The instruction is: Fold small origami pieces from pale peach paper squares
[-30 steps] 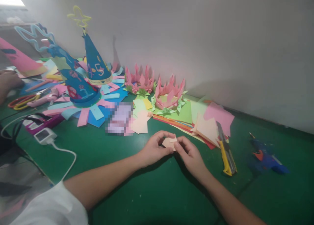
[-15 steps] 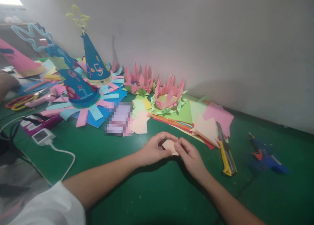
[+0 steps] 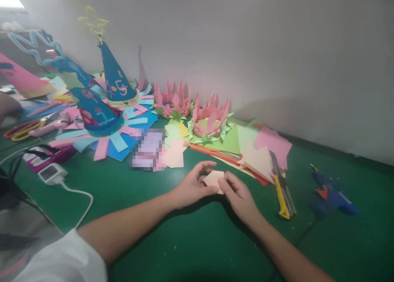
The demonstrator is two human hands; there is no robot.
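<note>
A small folded piece of peach paper (image 3: 214, 181) is held between my two hands, just above the green table (image 3: 172, 241). My left hand (image 3: 197, 184) has its thumb on the paper's lower left edge, with the index finger raised and curved above it. My right hand (image 3: 235, 188) pinches the right end of the paper between thumb and fingers. Beyond my hands lies a stack of coloured paper (image 3: 229, 144) with a pink and green paper crown (image 3: 211, 118) on it. A second crown (image 3: 172, 99) stands behind to the left.
A yellow cutter (image 3: 283, 198) and a blue glue gun (image 3: 334, 196) lie at the right. Blue party hats (image 3: 115, 74), scissors (image 3: 26, 130) and a white charger (image 3: 53, 173) with cables are at the left. Another person's hand (image 3: 8, 107) shows at the left edge.
My left index finger has lifted off the paper's upper edge, so more of the paper shows. My right hand keeps its pinch. The view has shifted slightly.
</note>
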